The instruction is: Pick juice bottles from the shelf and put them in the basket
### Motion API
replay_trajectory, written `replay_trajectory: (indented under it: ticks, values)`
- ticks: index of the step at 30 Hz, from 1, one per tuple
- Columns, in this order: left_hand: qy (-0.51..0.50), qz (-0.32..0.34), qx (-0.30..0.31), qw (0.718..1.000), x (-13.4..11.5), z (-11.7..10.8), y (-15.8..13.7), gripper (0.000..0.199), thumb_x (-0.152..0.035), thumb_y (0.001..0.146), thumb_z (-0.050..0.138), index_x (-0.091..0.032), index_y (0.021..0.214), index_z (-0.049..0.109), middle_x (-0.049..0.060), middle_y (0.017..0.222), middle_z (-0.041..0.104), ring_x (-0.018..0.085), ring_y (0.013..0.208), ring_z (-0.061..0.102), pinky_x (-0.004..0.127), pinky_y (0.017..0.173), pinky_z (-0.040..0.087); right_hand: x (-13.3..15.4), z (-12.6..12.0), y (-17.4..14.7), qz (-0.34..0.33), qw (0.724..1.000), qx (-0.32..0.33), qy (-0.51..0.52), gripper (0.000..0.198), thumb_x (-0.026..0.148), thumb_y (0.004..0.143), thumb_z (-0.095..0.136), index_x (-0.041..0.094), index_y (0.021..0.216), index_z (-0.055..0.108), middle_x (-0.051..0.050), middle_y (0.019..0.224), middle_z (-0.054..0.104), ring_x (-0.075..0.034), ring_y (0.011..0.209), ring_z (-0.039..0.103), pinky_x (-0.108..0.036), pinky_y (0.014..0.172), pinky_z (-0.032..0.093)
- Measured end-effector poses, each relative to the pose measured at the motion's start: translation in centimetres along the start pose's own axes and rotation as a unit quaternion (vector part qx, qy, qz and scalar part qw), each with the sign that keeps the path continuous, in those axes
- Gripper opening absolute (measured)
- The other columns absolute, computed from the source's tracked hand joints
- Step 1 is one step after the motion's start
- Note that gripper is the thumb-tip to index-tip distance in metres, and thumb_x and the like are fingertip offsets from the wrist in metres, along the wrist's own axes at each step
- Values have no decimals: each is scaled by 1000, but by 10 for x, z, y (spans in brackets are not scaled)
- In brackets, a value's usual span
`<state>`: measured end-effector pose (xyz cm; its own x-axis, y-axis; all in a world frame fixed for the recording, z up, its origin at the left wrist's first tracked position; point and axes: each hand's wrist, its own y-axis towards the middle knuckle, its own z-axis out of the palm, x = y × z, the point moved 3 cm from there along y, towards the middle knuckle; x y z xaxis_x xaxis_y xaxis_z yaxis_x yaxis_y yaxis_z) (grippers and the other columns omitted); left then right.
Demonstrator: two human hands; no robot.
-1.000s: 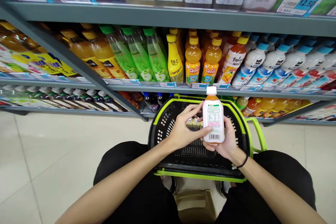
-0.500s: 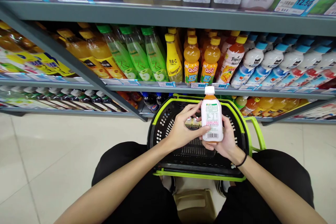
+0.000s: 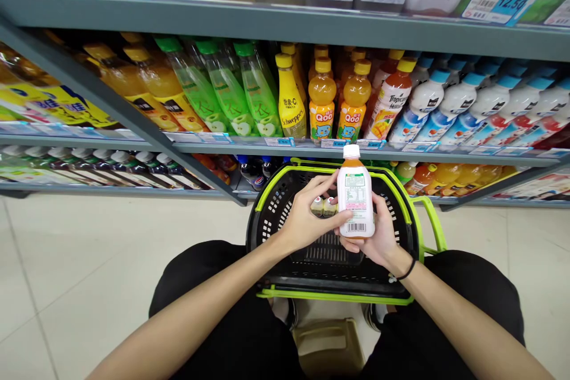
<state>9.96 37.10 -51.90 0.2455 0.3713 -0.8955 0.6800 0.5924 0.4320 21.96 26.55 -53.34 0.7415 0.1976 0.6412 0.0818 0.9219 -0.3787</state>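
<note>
A drink bottle point(image 3: 356, 199) with a white cap and a white printed label is held upright above the basket, its barcode side towards me. My right hand point(image 3: 378, 231) grips it from below and the right side, a dark band on the wrist. With thumb on the label's lower front and fingers at the left edge, my left hand point(image 3: 309, 214) also holds the bottle. Below both hands is a black shopping basket point(image 3: 312, 282) with lime-green handles. Inside it, partly hidden by my left hand, are small bottles point(image 3: 329, 206) with pale tops.
Shelves of bottled drinks stand in front, with a grey shelf edge point(image 3: 285, 22) above. Orange Qoo bottles point(image 3: 321, 101), a yellow Schweppes bottle point(image 3: 290, 98) and green bottles point(image 3: 260, 92) fill the middle shelf. A tan object point(image 3: 328, 347) lies on the floor between my feet.
The view has shifted slightly, so the shelves and basket appear a little further left. Both hands keep the same hold on the bottle.
</note>
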Motion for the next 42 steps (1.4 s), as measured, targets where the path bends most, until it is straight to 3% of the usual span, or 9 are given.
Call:
replay_trajectory:
  ticks: [4,7,11,13,17,26,30,34,42]
  values:
    - [-36,-31,-16,999,1,1,1,67,-35,87,86,-21,148,63,11,129,64,20,110,60,33,100,52,2,2,-3,17,1000,22,5,71,69,95,40,8,114,71,-13,76,71,-9,36,36,-24,37,36]
    - [-100,-100,-36,989,2,3,2,66,-40,85,86,-16,143,66,14,127,63,22,103,61,26,74,59,4,4,-6,11,998,69,8,62,64,92,49,9,111,71,-15,84,74,-8,40,37,-25,41,39]
    - [-184,-180,-27,966,4,7,3,75,-46,84,82,-11,147,60,13,112,67,17,73,59,23,43,49,3,6,-7,-20,993,117,-13,50,59,88,62,12,102,69,-13,85,74,-9,44,41,-27,44,43]
    - [-180,-174,-36,967,3,5,5,69,-43,83,81,-10,141,63,12,108,70,17,73,61,25,52,54,0,5,-6,-49,993,105,-34,48,60,87,67,13,97,67,-9,78,71,-8,43,40,-26,44,44]
    - [-156,-149,-40,976,0,-1,9,51,-34,81,73,-11,126,70,12,118,74,25,99,68,31,81,57,-4,-2,-2,-113,987,40,-102,49,62,87,74,16,96,60,-1,71,65,-5,39,37,-24,40,43]
    - [-162,-123,-27,979,5,-4,6,43,-41,89,67,-11,120,68,11,118,74,25,99,68,32,86,54,1,1,-3,-206,952,5,-226,49,54,85,83,16,109,63,3,71,61,-3,41,35,-17,36,38]
    - [-164,-106,-17,981,8,-4,6,39,-44,93,67,-13,116,68,10,113,73,23,97,67,31,88,52,2,2,-5,-246,933,-7,-262,52,40,81,88,16,121,64,-3,86,71,-8,55,57,-19,46,50]
    - [-168,-91,-22,981,5,-5,8,43,-50,90,71,-12,110,68,9,101,73,22,88,65,30,83,53,0,-6,-8,-272,903,-22,-331,68,35,79,89,16,137,59,-11,111,78,-22,92,75,-33,78,65]
    - [-164,-137,-14,977,1,-4,5,56,-63,89,72,-11,109,69,10,98,73,22,83,64,31,80,54,5,-7,-19,-311,793,-97,-515,79,42,78,89,20,146,58,-9,109,79,-27,86,75,-42,81,63]
